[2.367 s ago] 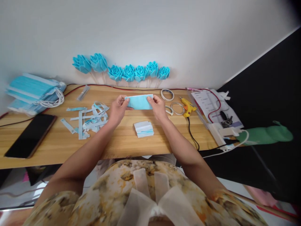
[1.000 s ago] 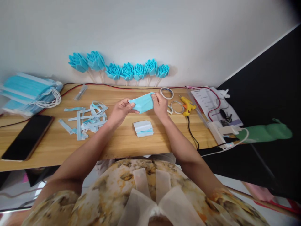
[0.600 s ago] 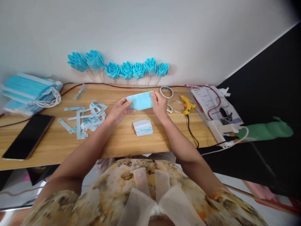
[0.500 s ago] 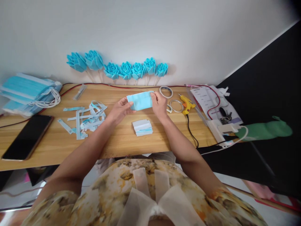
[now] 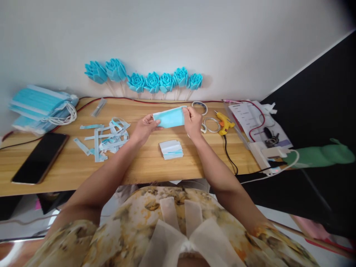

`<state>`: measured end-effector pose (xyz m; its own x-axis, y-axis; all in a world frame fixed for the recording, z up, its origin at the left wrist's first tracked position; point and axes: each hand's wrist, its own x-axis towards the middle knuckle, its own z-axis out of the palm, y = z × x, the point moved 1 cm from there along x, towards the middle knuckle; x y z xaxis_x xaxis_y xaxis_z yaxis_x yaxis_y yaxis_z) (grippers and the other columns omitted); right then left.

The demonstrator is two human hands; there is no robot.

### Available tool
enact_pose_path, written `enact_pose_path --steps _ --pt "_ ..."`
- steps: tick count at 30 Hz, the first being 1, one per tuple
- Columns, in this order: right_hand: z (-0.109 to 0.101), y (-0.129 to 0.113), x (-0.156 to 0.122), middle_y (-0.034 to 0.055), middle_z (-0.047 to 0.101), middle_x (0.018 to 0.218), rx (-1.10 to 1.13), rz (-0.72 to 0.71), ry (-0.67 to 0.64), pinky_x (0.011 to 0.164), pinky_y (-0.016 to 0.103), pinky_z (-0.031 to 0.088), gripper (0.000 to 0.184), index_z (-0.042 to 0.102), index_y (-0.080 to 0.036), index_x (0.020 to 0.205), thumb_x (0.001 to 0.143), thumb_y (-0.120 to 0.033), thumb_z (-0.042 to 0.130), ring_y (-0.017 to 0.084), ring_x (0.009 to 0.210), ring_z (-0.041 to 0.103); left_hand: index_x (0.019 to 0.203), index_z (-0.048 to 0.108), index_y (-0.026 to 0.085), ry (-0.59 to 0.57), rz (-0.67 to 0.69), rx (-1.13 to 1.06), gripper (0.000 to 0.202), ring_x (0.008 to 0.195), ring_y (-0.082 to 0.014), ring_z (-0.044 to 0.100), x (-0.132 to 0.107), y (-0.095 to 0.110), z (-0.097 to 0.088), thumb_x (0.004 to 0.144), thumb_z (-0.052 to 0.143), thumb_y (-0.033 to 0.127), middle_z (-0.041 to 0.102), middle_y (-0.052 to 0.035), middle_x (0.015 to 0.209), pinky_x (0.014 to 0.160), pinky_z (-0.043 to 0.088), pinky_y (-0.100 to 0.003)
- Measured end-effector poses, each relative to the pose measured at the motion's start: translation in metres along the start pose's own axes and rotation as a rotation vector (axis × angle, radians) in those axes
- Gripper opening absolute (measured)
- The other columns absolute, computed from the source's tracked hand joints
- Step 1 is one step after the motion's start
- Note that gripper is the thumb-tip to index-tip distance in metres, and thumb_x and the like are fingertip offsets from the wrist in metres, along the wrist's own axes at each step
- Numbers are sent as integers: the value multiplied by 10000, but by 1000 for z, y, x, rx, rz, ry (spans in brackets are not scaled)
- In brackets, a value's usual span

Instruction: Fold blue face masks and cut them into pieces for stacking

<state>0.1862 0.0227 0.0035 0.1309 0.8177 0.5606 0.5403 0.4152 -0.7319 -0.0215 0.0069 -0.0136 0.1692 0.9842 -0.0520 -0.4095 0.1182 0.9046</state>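
A light-blue piece of face mask fabric (image 5: 171, 118) is stretched between my two hands above the wooden table. My left hand (image 5: 146, 128) pinches its left end, thumb on top. Its right end is in the grip of my right hand (image 5: 192, 120), whose fingers curl behind it. Just below, a small stack of folded white and blue mask pieces (image 5: 171, 149) lies on the table. To the left of my left hand is a heap of cut blue and white mask strips (image 5: 111, 137).
Several blue fabric flowers (image 5: 152, 82) on sticks lean against the wall. Face masks (image 5: 39, 104) and a phone (image 5: 40, 158) lie left. On the right are tape rolls (image 5: 200, 108), a wire coil (image 5: 211, 125), a yellow glue gun (image 5: 224, 123) and a power strip (image 5: 260, 157).
The blue piece looks wider now, pulled flatter between my hands, with my right hand slightly farther right. The whole view has shifted a little.
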Motion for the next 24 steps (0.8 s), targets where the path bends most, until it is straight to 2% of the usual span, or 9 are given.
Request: enact_pose_path --steps 3,7,12,18,21,24 --pt "3 0 -2 -41 353 610 0 -18 8 629 296 287 538 375 -228 659 979 -658 413 117 602 328 883 707 152 4 -4 -16 506 730 -117 665 0 1 -1 556 961 444 710 -11 841 682 623 -250" --pt "7 -1 -4 -51 321 599 -9 -22 10 603 288 269 566 357 -228 660 969 -702 376 107 587 299 822 694 146 39 -8 -6 503 665 -98 634 -1 2 -1 574 944 505 667 11 750 629 605 -233" --pt "8 -2 -6 -50 323 605 -30 -30 31 606 284 271 559 359 -229 668 977 -695 371 106 589 314 777 698 138 106 -21 -3 535 657 -95 617 0 3 -3 495 973 499 649 16 737 552 573 -203" --pt "10 -2 -8 -50 319 590 -74 -49 26 610 289 266 566 340 -232 665 980 -703 346 109 585 303 712 680 123 116 -22 -87 493 651 -72 592 2 2 -4 483 994 427 612 32 696 651 612 -220" --pt "11 -1 -8 -50 330 592 -75 -51 17 612 288 269 561 350 -232 673 981 -701 336 110 586 307 712 678 120 114 -6 -130 495 646 -79 589 2 1 -4 475 1001 410 597 34 685 639 617 -233" --pt "12 0 -9 -51 320 591 -72 -57 19 609 288 266 554 331 -234 668 983 -689 341 109 582 300 732 678 124 112 11 -133 461 630 -83 586 2 0 -4 535 982 409 604 28 691 607 609 -235"
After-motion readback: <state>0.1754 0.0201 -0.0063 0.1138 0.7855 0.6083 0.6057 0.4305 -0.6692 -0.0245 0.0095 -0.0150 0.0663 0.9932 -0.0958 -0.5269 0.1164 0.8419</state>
